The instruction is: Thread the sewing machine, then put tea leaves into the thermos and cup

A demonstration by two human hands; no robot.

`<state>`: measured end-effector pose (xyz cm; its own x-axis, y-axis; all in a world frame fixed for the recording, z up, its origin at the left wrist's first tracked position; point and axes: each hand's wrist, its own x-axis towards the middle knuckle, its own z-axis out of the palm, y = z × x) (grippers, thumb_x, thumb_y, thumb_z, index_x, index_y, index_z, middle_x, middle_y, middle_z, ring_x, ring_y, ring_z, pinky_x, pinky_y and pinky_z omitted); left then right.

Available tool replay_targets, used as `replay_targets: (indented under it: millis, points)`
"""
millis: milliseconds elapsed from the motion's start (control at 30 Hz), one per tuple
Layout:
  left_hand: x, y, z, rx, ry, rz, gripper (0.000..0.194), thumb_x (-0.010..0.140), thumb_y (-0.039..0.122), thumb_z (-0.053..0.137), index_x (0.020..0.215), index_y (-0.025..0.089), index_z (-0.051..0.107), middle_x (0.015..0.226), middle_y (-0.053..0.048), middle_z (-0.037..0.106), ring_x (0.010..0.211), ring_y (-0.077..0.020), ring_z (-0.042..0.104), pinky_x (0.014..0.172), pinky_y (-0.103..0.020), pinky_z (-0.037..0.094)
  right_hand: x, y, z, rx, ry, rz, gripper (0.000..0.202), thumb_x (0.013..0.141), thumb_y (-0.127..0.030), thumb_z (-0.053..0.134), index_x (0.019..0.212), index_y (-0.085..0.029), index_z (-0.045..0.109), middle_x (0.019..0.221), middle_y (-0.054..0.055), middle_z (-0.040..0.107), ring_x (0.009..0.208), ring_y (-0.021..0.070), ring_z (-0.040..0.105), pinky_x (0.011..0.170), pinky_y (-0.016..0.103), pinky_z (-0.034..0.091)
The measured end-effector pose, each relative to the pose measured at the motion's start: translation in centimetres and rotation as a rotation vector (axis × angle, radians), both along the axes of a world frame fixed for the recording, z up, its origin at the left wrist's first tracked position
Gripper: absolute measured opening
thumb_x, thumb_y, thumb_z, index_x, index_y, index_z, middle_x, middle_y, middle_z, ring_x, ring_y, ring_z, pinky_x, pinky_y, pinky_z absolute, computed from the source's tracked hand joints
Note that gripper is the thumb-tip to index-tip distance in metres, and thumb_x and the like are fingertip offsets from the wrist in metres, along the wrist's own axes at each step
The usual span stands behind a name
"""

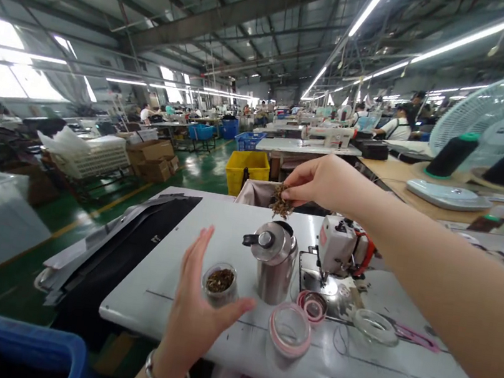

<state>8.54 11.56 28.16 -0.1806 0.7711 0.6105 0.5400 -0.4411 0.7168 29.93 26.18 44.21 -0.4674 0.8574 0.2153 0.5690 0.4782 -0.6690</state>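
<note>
Between the fingertips of my right hand is a pinch of dried tea leaves, held just above a steel thermos flask. The flask stands upright, its lid tilted at the mouth with a black loop sticking out to the left. My left hand is open, thumb and fingers spread around a small glass jar of dark dried leaves; whether it touches the jar is unclear. A clear jar with a pink rim stands right of it, near a pink-ringed lid.
A sewing machine head stands right of the flask. Nearby lie a clear ring-shaped lid and pink scissors or snips. Dark fabric pieces hang over the table's left side. A blue bin sits at lower left, a fan at right.
</note>
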Motion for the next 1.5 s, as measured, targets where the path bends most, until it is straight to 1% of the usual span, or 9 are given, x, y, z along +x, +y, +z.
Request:
replay_targets:
  millis: [100, 167, 400, 600, 767, 967, 1167, 1333, 1500]
  points:
    - [1.9, 2.7, 3.3, -0.089, 0.059, -0.144, 0.113, 0.059, 0.044, 0.087, 0.151, 0.029, 0.024, 0.150, -0.012, 0.035, 0.137, -0.0364, 0.034, 0.114, -0.059, 0.028, 0.1, 0.5, -0.9, -0.045, -0.030, -0.022, 0.013, 0.075, -0.019, 0.071, 0.088, -0.018, 0.074, 0.074, 0.002, 0.071, 0.071, 0.0171, 0.069, 0.063, 0.024, 0.056]
    - [3.1, 4.1, 4.0, -0.139, 0.053, -0.156, 0.112, 0.059, 0.043, 0.088, 0.151, 0.028, 0.026, 0.142, -0.013, 0.044, 0.131, -0.0357, 0.042, 0.111, -0.058, 0.033, 0.2, 0.8, -1.5, 0.006, -0.083, -0.033, 0.016, 0.074, -0.022, 0.071, 0.089, -0.019, 0.074, 0.072, 0.001, 0.070, 0.069, 0.0164, 0.068, 0.059, 0.023, 0.053]
    - [4.7, 5.2, 1.1, -0.050, -0.345, -0.245, 0.062, 0.078, 0.031, 0.074, 0.134, 0.019, 0.051, 0.127, -0.013, 0.055, 0.115, -0.0253, 0.056, 0.101, -0.041, 0.047, 0.5, 0.3, -2.8, 0.164, -0.217, -0.024, 0.019, 0.074, -0.026, 0.069, 0.090, -0.023, 0.077, 0.072, -0.003, 0.070, 0.066, 0.0121, 0.062, 0.055, 0.021, 0.043]
    - [4.7, 5.4, 0.0, 0.006, -0.538, -0.332, 0.060, 0.080, 0.030, 0.073, 0.134, 0.019, 0.048, 0.132, -0.013, 0.053, 0.119, -0.0248, 0.054, 0.101, -0.036, 0.047, -0.4, -0.7, -3.4, 0.335, -0.420, 0.133, 0.022, 0.078, -0.019, 0.064, 0.094, -0.025, 0.077, 0.089, -0.003, 0.073, 0.083, 0.0141, 0.065, 0.070, 0.022, 0.046]
    - [4.7, 5.7, -0.2, 0.033, -0.581, -0.340, 0.056, 0.081, 0.029, 0.072, 0.132, 0.020, 0.051, 0.128, -0.012, 0.055, 0.116, -0.0226, 0.056, 0.101, -0.034, 0.047, -1.0, -1.2, -2.9, 0.243, -0.644, 0.221, 0.024, 0.081, -0.015, 0.065, 0.101, -0.022, 0.077, 0.093, -0.001, 0.073, 0.087, 0.0161, 0.066, 0.074, 0.023, 0.047]
    - [4.6, 5.6, -0.1, 0.021, -0.592, -0.344, 0.055, 0.082, 0.030, 0.072, 0.132, 0.020, 0.051, 0.127, -0.012, 0.056, 0.113, -0.0222, 0.057, 0.099, -0.034, 0.049, -1.4, -1.5, -2.1, 0.213, -0.651, 0.241, 0.025, 0.078, -0.010, 0.067, 0.099, -0.021, 0.076, 0.092, 0.000, 0.073, 0.085, 0.0154, 0.067, 0.072, 0.022, 0.047]
    - [4.5, 5.3, 0.3, 0.015, -0.595, -0.370, 0.056, 0.082, 0.028, 0.072, 0.133, 0.019, 0.050, 0.131, -0.012, 0.055, 0.117, -0.0218, 0.055, 0.101, -0.032, 0.047, -1.7, -0.5, -3.2, 0.302, -0.728, 0.306, 0.030, 0.080, -0.010, 0.061, 0.102, -0.024, 0.077, 0.099, 0.001, 0.073, 0.093, 0.0176, 0.067, 0.078, 0.022, 0.046]
    - [4.3, 5.0, 0.8, -0.003, -0.582, -0.364, 0.056, 0.083, 0.029, 0.071, 0.134, 0.019, 0.050, 0.134, -0.012, 0.052, 0.121, -0.0233, 0.053, 0.105, -0.036, 0.045, -2.0, -0.9, -3.0, 0.386, -0.758, 0.294, 0.021, 0.086, -0.029, 0.060, 0.096, -0.023, 0.078, 0.089, 0.006, 0.073, 0.085, 0.0223, 0.066, 0.066, 0.028, 0.043]
    - [3.6, 4.1, 0.9, -0.040, -0.474, -0.339, 0.070, 0.079, 0.031, 0.074, 0.141, 0.022, 0.043, 0.140, -0.012, 0.047, 0.132, -0.0266, 0.045, 0.116, -0.044, 0.032, -2.2, -1.6, -2.7, 0.279, -0.714, 0.277, 0.024, 0.079, -0.015, 0.059, 0.093, -0.024, 0.076, 0.092, 0.002, 0.072, 0.082, 0.0175, 0.065, 0.068, 0.025, 0.042]
